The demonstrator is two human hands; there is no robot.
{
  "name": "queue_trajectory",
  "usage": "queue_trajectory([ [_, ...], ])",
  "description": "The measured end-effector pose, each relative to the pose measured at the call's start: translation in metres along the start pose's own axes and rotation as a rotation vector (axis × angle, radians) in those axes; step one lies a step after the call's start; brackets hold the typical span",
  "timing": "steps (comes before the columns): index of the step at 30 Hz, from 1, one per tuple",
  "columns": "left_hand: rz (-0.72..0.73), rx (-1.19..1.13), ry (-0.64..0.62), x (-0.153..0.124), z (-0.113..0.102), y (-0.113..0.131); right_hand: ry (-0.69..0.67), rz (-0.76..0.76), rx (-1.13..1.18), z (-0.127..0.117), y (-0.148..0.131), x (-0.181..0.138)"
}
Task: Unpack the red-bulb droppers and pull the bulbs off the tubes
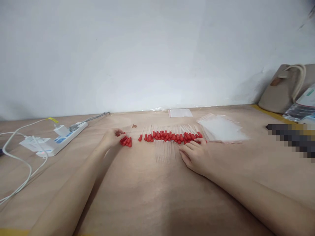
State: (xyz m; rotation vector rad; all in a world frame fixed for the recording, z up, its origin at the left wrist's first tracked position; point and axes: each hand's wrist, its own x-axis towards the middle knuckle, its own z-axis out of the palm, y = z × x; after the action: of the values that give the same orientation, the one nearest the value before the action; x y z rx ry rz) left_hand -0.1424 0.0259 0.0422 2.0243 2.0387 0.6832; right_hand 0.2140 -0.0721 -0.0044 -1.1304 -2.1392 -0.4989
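A row of droppers with red rubber bulbs (167,135) and thin clear tubes lies across the table. Some tubes (164,152) point toward me, others toward the wall. At the left end, my left hand (113,137) is closed, its fingers curled at a small bunch of red-bulbed droppers (127,142); their tubes are hidden. A single dropper (140,138) lies between that bunch and the row. My right hand (194,153) rests palm down at the row's right end, fingers bent against the droppers. A thin tube shows by its fingertips, but the grip is partly hidden.
Clear plastic bags (221,128) lie spread right of the row, and a small zip bag (180,113) lies near the wall. A power strip (66,139) with chargers and white cables (29,164) occupies the left. A beige bag (278,90) stands at the far right.
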Motion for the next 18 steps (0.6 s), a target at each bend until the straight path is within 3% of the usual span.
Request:
queue_trajectory([
  [4, -0.044, 0.067, -0.009, 0.0, -0.007, 0.002, -0.053, -0.003, 0.072, -0.001, -0.003, 0.0],
  [12, -0.031, 0.222, 0.171, -0.009, -0.013, 0.024, -0.189, -0.027, 0.119, -0.009, -0.009, 0.003],
  [18, 0.167, 0.394, 0.016, -0.013, 0.009, 0.054, -0.242, -0.042, 0.124, -0.011, -0.008, 0.003],
])
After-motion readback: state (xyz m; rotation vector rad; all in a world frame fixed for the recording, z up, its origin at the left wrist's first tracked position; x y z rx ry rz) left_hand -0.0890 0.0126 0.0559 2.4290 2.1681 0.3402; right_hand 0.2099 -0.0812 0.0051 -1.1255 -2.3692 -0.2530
